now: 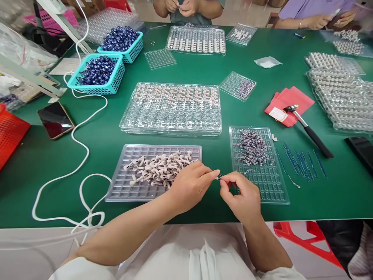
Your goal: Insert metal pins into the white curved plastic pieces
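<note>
My left hand is closed in a pinch, its fingers over the right end of a grey compartment tray. A heap of pale earbud shells with stems lies on that tray. What the left fingers hold is mostly hidden. My right hand pinches thin wires close to the left fingertips. Beside the right hand is a clear compartment tray with a pile of small wired parts. The fingertips of both hands almost meet between the two trays.
Ahead lies a clear blister tray partly filled with pale pieces. A hammer rests on red envelopes, near thin blue strips. Turquoise baskets, a phone and white cable are left. Co-workers' hands show opposite.
</note>
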Tool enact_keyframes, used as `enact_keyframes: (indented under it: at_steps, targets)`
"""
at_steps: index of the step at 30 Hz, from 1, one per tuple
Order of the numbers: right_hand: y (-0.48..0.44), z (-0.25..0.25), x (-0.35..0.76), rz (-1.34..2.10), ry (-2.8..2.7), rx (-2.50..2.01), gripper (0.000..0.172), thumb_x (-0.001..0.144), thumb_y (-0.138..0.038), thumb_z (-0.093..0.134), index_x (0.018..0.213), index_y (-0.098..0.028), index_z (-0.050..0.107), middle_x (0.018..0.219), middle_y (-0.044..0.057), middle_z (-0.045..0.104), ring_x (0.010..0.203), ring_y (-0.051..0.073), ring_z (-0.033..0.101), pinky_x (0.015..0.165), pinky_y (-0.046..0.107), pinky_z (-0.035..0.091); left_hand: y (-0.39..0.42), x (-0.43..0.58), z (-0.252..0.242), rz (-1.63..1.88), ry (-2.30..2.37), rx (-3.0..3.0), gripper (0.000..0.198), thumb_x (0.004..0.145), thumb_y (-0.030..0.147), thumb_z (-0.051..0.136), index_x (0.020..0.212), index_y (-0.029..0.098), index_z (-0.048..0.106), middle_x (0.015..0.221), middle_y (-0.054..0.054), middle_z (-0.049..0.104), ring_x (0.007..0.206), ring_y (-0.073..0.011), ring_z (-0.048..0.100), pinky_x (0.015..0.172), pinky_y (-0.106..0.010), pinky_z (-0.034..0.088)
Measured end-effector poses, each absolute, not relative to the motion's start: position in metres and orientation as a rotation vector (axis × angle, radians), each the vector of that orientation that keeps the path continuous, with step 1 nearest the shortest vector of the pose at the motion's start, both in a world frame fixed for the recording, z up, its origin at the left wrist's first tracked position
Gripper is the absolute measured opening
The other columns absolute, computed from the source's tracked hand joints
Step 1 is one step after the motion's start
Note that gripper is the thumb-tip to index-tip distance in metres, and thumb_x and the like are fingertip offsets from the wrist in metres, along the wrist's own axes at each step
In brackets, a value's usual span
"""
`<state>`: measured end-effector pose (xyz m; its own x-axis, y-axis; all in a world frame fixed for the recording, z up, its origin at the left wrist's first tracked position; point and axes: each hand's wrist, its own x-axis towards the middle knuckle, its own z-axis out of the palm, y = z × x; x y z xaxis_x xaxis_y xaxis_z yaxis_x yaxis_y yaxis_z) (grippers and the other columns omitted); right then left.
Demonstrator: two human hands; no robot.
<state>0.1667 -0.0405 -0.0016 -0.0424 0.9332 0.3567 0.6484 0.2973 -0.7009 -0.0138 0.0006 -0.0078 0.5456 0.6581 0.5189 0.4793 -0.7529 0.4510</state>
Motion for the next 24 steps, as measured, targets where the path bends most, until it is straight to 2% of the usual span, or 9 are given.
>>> enact_keyframes:
  at_steps: [5,12,17,20,24]
  targets:
    - [-0.040,-0.005,0.168,0.481,-1.793,-1.401,0.012,0.087,-0.014,0.057,0.081,-0.023,0.062,0.068,-0.002,0.063,0.060,0.012,0.058,0.060,0.026,0.049,0.000,-0.014,-0.009,0.994,0.936,2.547,0.026,0.092,0.006,0.051,0.114,0.016,0.062,0.083,-0.007,0.071,0.067,-0.0159,0.054,0.061,-0.029,0.048]
    - [-0.040,-0.006,0.172,0.575,-1.829,-1.316,0.011,0.091,-0.015,0.059,0.096,-0.023,0.065,0.085,0.002,0.072,0.073,0.014,0.066,0.068,0.028,0.053,0.001,-0.015,-0.014,0.990,0.906,2.517,0.032,0.092,0.004,0.051,0.122,0.015,0.058,0.090,-0.010,0.072,0.070,-0.0168,0.055,0.062,-0.030,0.050]
    - [-0.040,-0.006,0.169,0.535,-1.802,-1.374,0.010,0.089,-0.015,0.057,0.088,-0.023,0.061,0.076,-0.001,0.066,0.065,0.013,0.061,0.064,0.027,0.051,0.000,-0.012,-0.008,1.023,0.872,2.370,0.036,0.094,0.009,0.052,0.129,0.019,0.055,0.089,-0.007,0.073,0.075,-0.0170,0.062,0.069,-0.033,0.054]
    - [-0.041,-0.006,0.169,0.498,-1.756,-1.427,0.008,0.088,-0.016,0.058,0.083,-0.023,0.060,0.075,-0.001,0.065,0.064,0.013,0.059,0.063,0.027,0.051,0.000,-0.013,0.002,0.931,0.934,2.101,0.029,0.090,0.017,0.062,0.120,0.018,0.062,0.094,-0.008,0.074,0.084,-0.0195,0.067,0.078,-0.037,0.056]
    - [-0.042,-0.004,0.173,0.579,-1.718,-1.369,0.009,0.089,-0.015,0.059,0.091,-0.023,0.063,0.079,0.000,0.067,0.067,0.013,0.061,0.063,0.027,0.051,0.003,-0.017,0.012,0.806,0.978,1.792,0.013,0.089,0.019,0.064,0.099,0.016,0.072,0.091,-0.008,0.075,0.081,-0.0181,0.069,0.074,-0.031,0.057]
